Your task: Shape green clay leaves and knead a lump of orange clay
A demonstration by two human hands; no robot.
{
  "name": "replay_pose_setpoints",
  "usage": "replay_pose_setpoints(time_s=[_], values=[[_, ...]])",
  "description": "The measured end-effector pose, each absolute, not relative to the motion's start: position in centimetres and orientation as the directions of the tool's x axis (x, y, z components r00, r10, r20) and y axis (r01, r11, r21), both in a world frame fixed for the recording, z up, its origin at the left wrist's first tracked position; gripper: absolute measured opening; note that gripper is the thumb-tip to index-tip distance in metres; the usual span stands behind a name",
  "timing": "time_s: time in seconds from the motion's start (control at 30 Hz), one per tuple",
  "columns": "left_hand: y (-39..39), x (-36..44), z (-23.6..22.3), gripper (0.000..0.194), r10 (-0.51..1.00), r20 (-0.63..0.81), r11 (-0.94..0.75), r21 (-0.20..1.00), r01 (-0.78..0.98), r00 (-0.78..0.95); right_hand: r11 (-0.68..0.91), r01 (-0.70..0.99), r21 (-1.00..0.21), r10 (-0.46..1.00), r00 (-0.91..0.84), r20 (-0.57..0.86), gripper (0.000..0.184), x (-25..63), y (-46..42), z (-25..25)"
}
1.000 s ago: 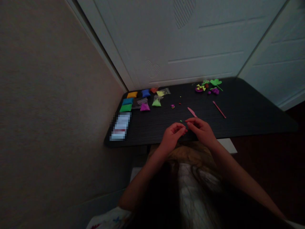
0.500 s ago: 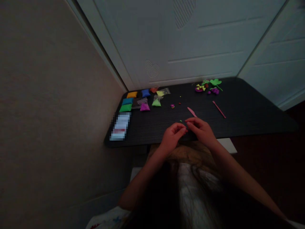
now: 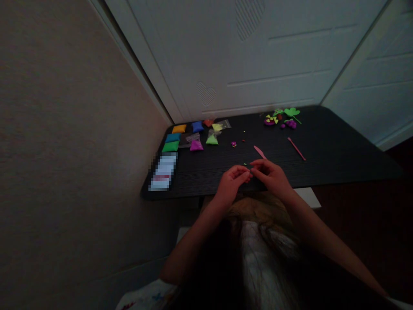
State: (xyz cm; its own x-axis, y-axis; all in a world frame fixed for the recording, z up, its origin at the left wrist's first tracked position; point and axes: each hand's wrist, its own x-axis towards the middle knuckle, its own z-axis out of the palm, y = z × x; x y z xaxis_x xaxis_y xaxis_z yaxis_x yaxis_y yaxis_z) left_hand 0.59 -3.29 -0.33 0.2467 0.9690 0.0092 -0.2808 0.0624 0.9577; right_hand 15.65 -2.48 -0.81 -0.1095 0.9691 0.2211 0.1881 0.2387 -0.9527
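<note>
My left hand (image 3: 232,183) and my right hand (image 3: 269,172) are close together above the table's near edge, their fingertips almost meeting. Each pinches with thumb and fingers; anything between them is too small or hidden to make out. A small green bit (image 3: 245,164) lies just beyond the fingers. The pink plastic knife (image 3: 259,151) points away from my right hand, its near end behind the fingers. Farther back sit a tiny purple flower-like clay piece (image 3: 234,144) and a small red bit (image 3: 243,140).
Bags of coloured clay, such as magenta (image 3: 196,145) and green (image 3: 170,147), lie at the back left of the dark table (image 3: 342,150). A phone (image 3: 164,171) is at the left edge. A pink stick tool (image 3: 296,149) and clay shapes, including a green clover (image 3: 292,113), lie right.
My left hand has shifted slightly left and its fingertips have drawn a little apart from my right hand's. Things on the table stay put.
</note>
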Motion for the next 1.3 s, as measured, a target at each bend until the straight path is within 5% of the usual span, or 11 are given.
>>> replay_pose_setpoints(time_s=[0.2,0.47,1.3], values=[[-3.21,0.63,-0.45,0.014,0.969,-0.015,0.096,0.941,-0.323,0.246,0.198,0.071,-0.978,0.970,-0.156,0.185,0.027,15.52,-2.54,-0.46],[-3.13,0.64,-0.29,0.016,0.975,-0.055,0.127,0.933,-0.338,0.215,0.254,0.250,-0.934,0.967,-0.097,0.237,0.027,15.80,-2.69,-0.21],[-3.30,0.70,0.13,0.015,0.980,-0.061,0.121,0.938,-0.325,0.189,0.254,0.174,-0.951,0.966,-0.101,0.239,0.023,15.85,-2.53,-0.56]])
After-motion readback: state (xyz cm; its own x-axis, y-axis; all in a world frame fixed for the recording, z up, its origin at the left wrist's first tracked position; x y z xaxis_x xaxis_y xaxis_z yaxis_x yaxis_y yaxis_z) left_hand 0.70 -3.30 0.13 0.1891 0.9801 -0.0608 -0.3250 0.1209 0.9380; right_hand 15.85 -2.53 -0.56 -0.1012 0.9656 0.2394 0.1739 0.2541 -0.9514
